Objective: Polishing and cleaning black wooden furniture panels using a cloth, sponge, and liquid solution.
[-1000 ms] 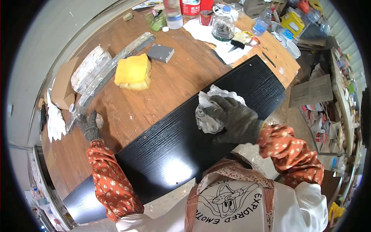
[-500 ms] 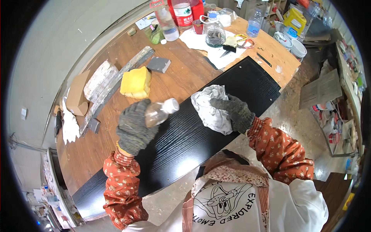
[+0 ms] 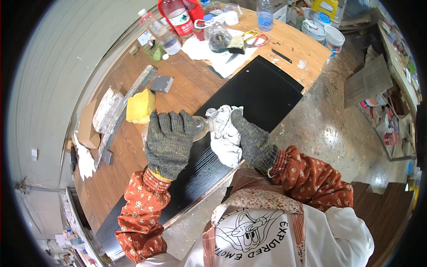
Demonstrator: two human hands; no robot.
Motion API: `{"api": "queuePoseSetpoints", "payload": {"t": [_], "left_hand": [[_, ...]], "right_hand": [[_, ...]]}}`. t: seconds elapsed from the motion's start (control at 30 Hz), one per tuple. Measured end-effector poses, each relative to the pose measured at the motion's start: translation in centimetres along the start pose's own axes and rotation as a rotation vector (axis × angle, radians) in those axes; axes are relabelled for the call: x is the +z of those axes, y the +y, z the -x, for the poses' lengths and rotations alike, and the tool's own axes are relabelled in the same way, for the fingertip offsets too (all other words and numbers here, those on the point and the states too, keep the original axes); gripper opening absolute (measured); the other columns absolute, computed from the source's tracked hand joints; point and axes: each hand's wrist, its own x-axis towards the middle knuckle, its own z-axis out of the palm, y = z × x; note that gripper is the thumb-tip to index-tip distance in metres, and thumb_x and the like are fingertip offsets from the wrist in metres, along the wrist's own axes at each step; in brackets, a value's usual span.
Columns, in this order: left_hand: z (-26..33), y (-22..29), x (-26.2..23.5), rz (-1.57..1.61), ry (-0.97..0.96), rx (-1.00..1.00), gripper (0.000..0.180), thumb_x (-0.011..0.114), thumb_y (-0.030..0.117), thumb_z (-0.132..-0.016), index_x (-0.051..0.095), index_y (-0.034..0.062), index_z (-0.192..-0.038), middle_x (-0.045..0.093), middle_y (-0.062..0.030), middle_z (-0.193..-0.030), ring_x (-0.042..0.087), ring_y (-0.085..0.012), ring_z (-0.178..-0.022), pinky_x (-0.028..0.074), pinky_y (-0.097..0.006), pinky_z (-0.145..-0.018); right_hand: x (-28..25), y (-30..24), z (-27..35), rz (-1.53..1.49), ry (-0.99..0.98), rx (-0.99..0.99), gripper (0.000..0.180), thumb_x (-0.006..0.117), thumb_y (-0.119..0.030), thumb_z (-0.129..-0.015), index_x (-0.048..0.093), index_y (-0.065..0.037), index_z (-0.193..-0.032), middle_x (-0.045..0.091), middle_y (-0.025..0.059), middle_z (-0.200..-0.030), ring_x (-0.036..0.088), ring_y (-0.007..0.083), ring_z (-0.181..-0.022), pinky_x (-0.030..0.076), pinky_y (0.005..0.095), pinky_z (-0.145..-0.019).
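Note:
My left hand (image 3: 171,143), in a dark grey knit glove, is closed round a small clear plastic bottle (image 3: 203,127) lying nearly on its side. The bottle's mouth end meets a crumpled white cloth (image 3: 225,141), which hides the cap area. My right hand (image 3: 255,141), gloved alike, grips the cloth from its right side, thumb on top. Both hands are over a long black wood-grain board (image 3: 262,84) that lies slantwise across the table. Just beyond my left hand sits a yellow sponge (image 3: 141,107).
On the brown table (image 3: 178,95) are a grey block (image 3: 161,83), a long worn strip (image 3: 126,104) and a cardboard box (image 3: 89,127). Farther back stand bottles, including a clear one (image 3: 264,15), near yellow-handled scissors (image 3: 256,38). White buckets (image 3: 334,36) are on the floor at right.
My hands have come together: the bottle, its white cap visible before, now has its mouth end against the cloth. The view has shifted, moving the table items leftward.

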Motion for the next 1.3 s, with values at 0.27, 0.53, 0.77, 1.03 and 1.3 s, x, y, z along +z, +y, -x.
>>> {"api": "queuePoseSetpoints", "payload": {"t": [0.27,0.53,0.77,1.03,1.3], "left_hand": [[-1.0,0.0,3.1,0.359,0.014,-0.092,0.057,0.068,0.016,-0.062,0.053,0.0065,-0.116,0.057,-0.0116,-0.103,0.056,-0.032,-0.097,0.042,-0.047,-0.094],[-5.8,-1.6,12.8,0.97,0.076,-0.511,0.068,0.081,0.027,-0.065,0.051,0.0039,-0.121,0.059,-0.0154,-0.111,0.056,-0.0332,-0.105,0.044,-0.039,-0.092],[-3.1,-4.6,22.3,1.411,0.205,-1.089,0.06,0.083,0.022,-0.067,0.054,0.0008,-0.115,0.061,-0.0106,-0.109,0.058,-0.0222,-0.102,0.046,-0.034,-0.09],[9.6,-7.2,15.9,1.096,-0.263,-1.008,0.071,0.073,0.042,-0.074,0.049,0.0014,-0.127,0.054,-0.0182,-0.127,0.052,-0.0291,-0.118,0.04,-0.037,-0.099],[45.9,-0.1,0.1,0.228,-0.464,-1.358,0.051,0.045,0.04,-0.096,0.043,0.0072,-0.136,0.047,-0.0174,-0.136,0.041,-0.0377,-0.127,0.031,-0.047,-0.106]], "right_hand": [[1.9,-2.1,0.3,0.411,0.413,-0.256,0.038,0.063,-0.018,-0.09,0.053,-0.004,-0.124,0.063,0.004,-0.103,0.058,0.0076,-0.089,0.048,0.0229,-0.075],[2.1,-7.6,-1.3,0.693,0.517,-0.395,0.042,0.07,-0.007,-0.083,0.055,-0.002,-0.122,0.066,0.0062,-0.099,0.061,0.0104,-0.083,0.052,0.0238,-0.07],[-0.6,-11.0,4.3,1.546,0.311,-0.564,0.06,0.074,-0.005,-0.074,0.052,-0.012,-0.13,0.059,0.0109,-0.116,0.06,0.0222,-0.102,0.052,0.0328,-0.087],[-1.8,-10.8,5.0,2.386,-0.544,-0.377,0.049,0.071,-0.023,-0.067,0.061,-0.025,-0.115,0.05,0.0068,-0.119,0.05,0.0314,-0.109,0.038,0.0556,-0.097],[-1.6,-10.0,5.4,2.407,-0.826,-0.218,0.056,0.072,-0.024,-0.068,0.058,-0.024,-0.122,0.04,0.0126,-0.141,0.042,0.0396,-0.123,0.034,0.0566,-0.102]]}}
